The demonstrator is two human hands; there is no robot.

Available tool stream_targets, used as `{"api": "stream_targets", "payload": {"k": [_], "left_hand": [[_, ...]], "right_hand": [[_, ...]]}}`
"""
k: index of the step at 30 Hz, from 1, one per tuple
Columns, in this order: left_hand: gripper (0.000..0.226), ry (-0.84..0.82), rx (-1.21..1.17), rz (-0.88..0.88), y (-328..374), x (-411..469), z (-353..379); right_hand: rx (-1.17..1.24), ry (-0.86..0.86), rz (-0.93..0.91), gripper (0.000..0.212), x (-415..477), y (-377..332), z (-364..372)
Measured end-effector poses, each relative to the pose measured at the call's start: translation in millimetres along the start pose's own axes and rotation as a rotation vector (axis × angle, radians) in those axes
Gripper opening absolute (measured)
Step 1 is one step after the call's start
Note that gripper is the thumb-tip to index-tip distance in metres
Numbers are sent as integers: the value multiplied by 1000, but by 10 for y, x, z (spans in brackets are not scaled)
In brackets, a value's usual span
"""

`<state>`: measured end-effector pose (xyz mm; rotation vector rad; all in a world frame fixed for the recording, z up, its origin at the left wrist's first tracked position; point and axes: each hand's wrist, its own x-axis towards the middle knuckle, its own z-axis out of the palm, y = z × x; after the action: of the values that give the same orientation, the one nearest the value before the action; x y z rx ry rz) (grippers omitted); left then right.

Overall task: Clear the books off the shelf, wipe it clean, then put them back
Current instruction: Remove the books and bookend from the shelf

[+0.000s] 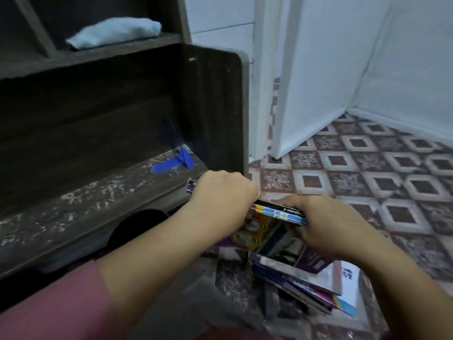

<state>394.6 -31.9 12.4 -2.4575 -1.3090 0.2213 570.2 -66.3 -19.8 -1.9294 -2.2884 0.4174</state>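
A small bundle of thin books [282, 213] with purple covers is held spine-up just right of the shelf's front corner. My left hand [223, 190] grips its far end and my right hand [326, 224] grips its near end. Below them a loose pile of books [318, 285] lies on the floor. The dark wooden shelf [85, 192] to the left has no books on it; its board is speckled with pale marks and bears a strip of blue tape [174, 163]. A light blue cloth [115, 31] lies folded on the shelf above.
The shelf's upright side panel [220, 106] stands just behind my left hand. A white door [318, 69] and white walls close off the right. Patterned floor tiles [367, 173] spread to the right. A dark round shape [137, 227] shows under the shelf's front edge.
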Motion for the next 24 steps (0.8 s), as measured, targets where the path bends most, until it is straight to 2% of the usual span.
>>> {"api": "stream_targets", "payload": {"k": [4, 6, 9, 12, 14, 17, 19, 20, 22, 23, 24], "left_hand": [[21, -5, -147, 90, 447, 387, 175], [24, 16, -173, 106, 603, 576, 261], [20, 97, -221, 126, 767, 816, 501], [42, 236, -195, 137, 896, 949, 896], [58, 234, -205, 136, 993, 962, 1226], [72, 71, -262, 160, 1145, 810, 1744], [71, -58, -274, 205, 1218, 666, 2030], [71, -187, -279, 230, 1231, 604, 2133], [69, -480, -292, 251, 1216, 559, 2291], [68, -577, -286, 267, 1184, 570, 2317], [67, -605, -284, 276, 1163, 585, 2317]], "right_hand": [[-122, -2, 113, 44, -112, 494, 4], [-204, 51, 170, 45, -111, 664, 34], [-300, 252, 181, 48, -20, 850, 238], [-298, 538, 116, 51, 120, 1088, 705], [-316, 587, 152, 47, 165, 1183, 1100], [-319, 461, 173, 52, 111, 1272, 1766], [-262, 190, 201, 72, 41, 1301, 2119], [-235, 42, 228, 79, 1, 1316, 2249], [-202, -173, 252, 79, -60, 1361, 2440], [-192, -193, 249, 77, -73, 1381, 2481], [-186, -175, 235, 77, -78, 1393, 2497]]}}
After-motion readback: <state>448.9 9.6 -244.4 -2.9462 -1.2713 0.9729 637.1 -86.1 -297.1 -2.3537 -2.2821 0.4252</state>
